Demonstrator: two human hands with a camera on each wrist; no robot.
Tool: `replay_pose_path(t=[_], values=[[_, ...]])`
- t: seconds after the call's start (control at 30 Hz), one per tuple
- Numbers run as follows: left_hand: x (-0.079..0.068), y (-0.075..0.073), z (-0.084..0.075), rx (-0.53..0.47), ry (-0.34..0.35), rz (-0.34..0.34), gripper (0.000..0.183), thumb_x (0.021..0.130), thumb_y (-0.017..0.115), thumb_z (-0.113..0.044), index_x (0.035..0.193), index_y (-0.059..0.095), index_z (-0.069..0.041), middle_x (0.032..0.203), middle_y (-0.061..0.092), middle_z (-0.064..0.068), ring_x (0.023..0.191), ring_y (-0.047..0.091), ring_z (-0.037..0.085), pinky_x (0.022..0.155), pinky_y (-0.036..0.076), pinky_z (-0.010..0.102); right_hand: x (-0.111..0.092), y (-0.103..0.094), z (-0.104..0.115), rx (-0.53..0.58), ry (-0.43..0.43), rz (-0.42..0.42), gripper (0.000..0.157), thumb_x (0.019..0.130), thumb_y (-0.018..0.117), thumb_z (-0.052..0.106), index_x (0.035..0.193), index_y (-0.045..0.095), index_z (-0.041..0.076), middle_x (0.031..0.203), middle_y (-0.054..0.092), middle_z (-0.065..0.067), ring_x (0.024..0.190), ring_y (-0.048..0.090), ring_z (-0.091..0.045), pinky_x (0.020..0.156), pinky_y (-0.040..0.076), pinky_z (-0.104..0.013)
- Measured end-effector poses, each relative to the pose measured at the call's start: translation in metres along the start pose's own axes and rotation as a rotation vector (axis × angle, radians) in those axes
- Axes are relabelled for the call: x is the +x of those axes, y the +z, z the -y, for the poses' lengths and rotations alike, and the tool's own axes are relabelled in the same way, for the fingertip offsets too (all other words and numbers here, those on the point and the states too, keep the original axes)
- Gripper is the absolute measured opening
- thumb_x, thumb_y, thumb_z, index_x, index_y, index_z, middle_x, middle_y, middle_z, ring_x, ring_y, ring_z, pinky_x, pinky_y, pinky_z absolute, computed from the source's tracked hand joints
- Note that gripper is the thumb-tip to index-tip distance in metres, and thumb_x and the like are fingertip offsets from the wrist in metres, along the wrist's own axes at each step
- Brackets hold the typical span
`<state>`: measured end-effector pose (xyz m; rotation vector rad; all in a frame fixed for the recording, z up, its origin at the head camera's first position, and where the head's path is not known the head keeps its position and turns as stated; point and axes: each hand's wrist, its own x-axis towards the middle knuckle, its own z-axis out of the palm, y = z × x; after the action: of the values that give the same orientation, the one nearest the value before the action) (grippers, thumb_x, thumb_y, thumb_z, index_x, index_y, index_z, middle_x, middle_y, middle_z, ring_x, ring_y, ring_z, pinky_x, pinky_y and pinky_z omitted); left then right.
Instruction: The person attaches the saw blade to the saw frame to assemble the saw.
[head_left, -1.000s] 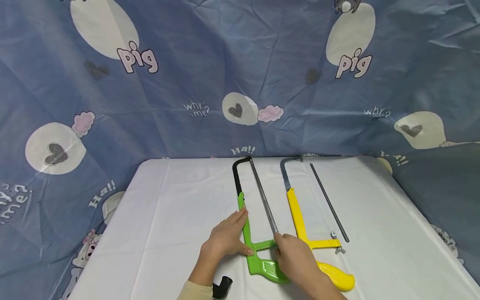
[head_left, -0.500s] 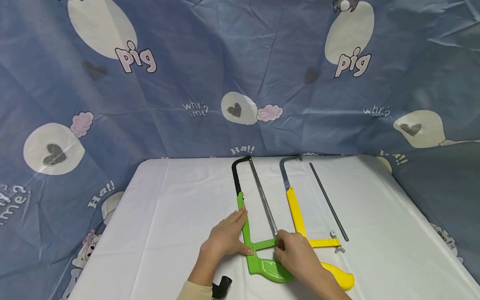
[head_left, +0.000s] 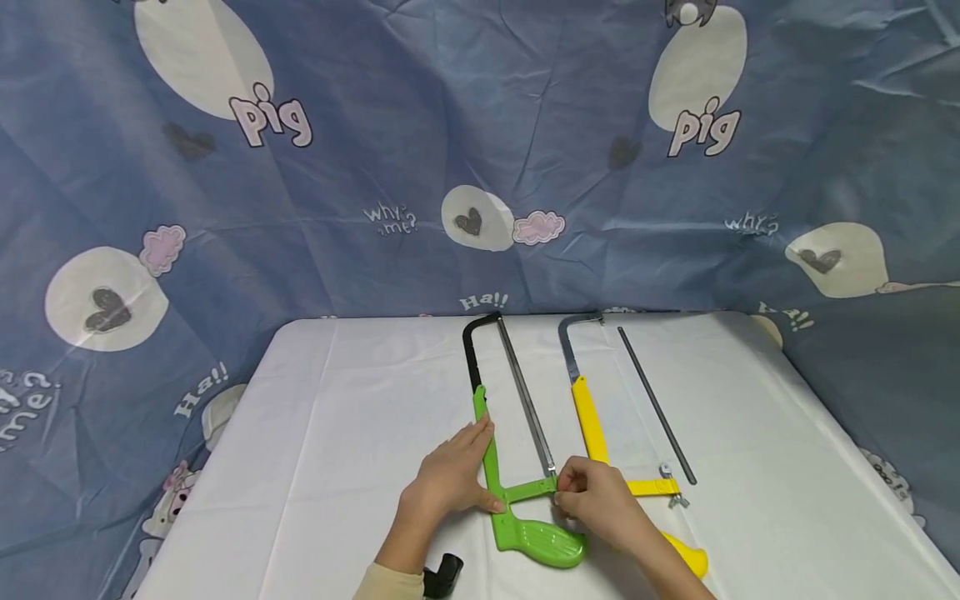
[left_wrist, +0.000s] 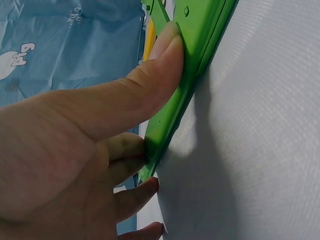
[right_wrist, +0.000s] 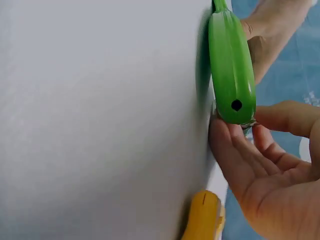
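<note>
A green hacksaw [head_left: 551,546] with a black front bow lies on the white cloth, its metal blade [head_left: 525,400] running along the open side. My left hand [head_left: 450,475] presses on its frame, fingers laid along the green bar and thumb by the handle joint. In the left wrist view, the thumb lies against the green frame [left_wrist: 210,30] while the fingertips meet its edge and the cloth. My right hand [head_left: 600,504] pinches a small wing nut [right_wrist: 247,128] at the end of the green cross arm, mostly covered by fingers; the right wrist view shows bits of its metal.
A yellow hacksaw [head_left: 589,417] lies to the right, partly under my right hand, with a wing nut [head_left: 678,501] on its cross arm. A loose dark blade [head_left: 660,408] is beside it. A black curved piece [head_left: 444,575] lies near my left wrist. Blue printed cloth [head_left: 480,125] hangs behind.
My right hand has shifted slightly and its fingers have turned at the cross arm's end, uncovering the blade's near end and more of the green handle. The left hand stays put.
</note>
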<state>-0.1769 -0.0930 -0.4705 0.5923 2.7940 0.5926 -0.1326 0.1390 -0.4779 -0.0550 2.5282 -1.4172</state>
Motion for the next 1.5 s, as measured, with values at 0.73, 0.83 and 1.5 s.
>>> replay_pose_path(t=[0.73,0.83,1.5], values=[[-0.002,-0.001,0.001,-0.010,-0.006,-0.003,0.118,0.058,0.092,-0.046,0.153,0.036,-0.003,0.164,0.029,0.011,0.149,0.033,0.034,0.115,0.037,0.054,0.007,-0.008,-0.019,0.530,0.090,0.258,0.010,0.090,0.053,-0.004,0.099,0.051,-0.006,0.081,0.070,-0.012,0.077,0.073,-0.019,0.073,0.062,-0.030],[-0.002,0.000,0.001,-0.005,-0.004,-0.003,0.119,0.058,0.092,-0.047,0.153,0.035,-0.004,0.164,0.029,0.011,0.149,0.033,0.034,0.115,0.037,0.054,0.006,-0.008,-0.019,0.528,0.087,0.260,0.009,0.090,0.049,-0.006,0.099,0.050,-0.006,0.082,0.068,-0.013,0.077,0.073,-0.020,0.073,0.062,-0.031],[-0.001,-0.002,0.001,-0.013,0.001,0.006,0.118,0.060,0.091,-0.047,0.154,0.034,-0.004,0.164,0.027,0.010,0.150,0.031,0.033,0.116,0.036,0.053,-0.005,0.009,0.006,-0.167,-0.088,-0.001,0.016,0.088,0.055,-0.005,0.084,0.061,0.008,0.066,0.058,0.002,0.056,0.051,-0.008,0.049,0.044,-0.021]])
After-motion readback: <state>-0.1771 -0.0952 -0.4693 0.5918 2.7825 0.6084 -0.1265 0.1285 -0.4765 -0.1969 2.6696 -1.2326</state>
